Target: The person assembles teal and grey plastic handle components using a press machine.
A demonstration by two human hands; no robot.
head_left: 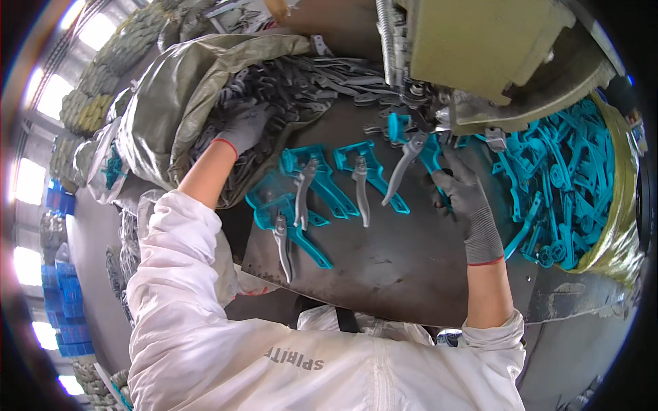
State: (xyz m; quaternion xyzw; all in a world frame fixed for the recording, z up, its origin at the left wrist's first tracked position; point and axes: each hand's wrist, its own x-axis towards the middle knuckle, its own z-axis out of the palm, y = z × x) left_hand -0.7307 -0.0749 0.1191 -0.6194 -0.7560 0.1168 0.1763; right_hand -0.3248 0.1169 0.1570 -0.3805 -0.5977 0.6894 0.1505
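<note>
My left hand [247, 128], in a grey glove, reaches into a pile of flat grey metal parts [322, 77] in an open sack at the left. Its fingertips are blurred among the parts. My right hand [460, 183], also gloved in grey, is closed around the teal handle of a hand tool [430, 156] under the machine head. That tool's grey lever [404, 168] points down and left. Several similar teal tools with grey levers, such as one teal tool [370, 175] in the middle, lie on the metal table, left of my right hand.
The machine [486, 48] with its pale green cover overhangs the table's far right. A sack at the right is full of teal plastic parts [558, 181]. The olive sack [161, 103] stands left. Beyond are stacked sacks [103, 79] and blue crates [66, 301]. The dark metal table [384, 267] has a curved front edge.
</note>
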